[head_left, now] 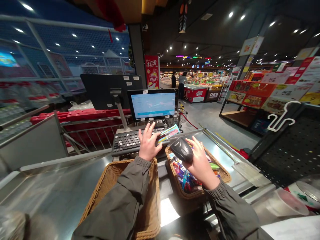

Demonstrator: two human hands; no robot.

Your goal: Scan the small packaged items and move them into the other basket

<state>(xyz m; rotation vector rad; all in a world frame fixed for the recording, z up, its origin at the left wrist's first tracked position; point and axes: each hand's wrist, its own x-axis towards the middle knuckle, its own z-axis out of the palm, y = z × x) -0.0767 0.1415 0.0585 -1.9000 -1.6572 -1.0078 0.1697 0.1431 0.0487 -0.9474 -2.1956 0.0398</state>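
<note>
My left hand (pixel 149 142) pinches a flat light-blue packet (pixel 168 134) between thumb and finger, its other fingers spread over the keyboard (pixel 127 140). A barcode label shows on the packet's face. My right hand (pixel 198 161) grips a black handheld barcode scanner (pixel 182 150), its head tilted toward the packet, a short gap apart. Under the scanner sits a wicker basket (pixel 226 173) filled with colourful wrapped snacks (pixel 186 176). Below my left forearm stands a second wicker basket (pixel 100 190); the sleeve hides part of its inside.
A lit monitor (pixel 153 105) stands behind the keyboard, with another dark screen (pixel 110 91) seen from its back. The metal counter (pixel 62 186) runs beneath everything. White hooks (pixel 282 118) hang at right above clear plastic tubs (pixel 287 201). Two people stand far back near a red freezer (pixel 196 93).
</note>
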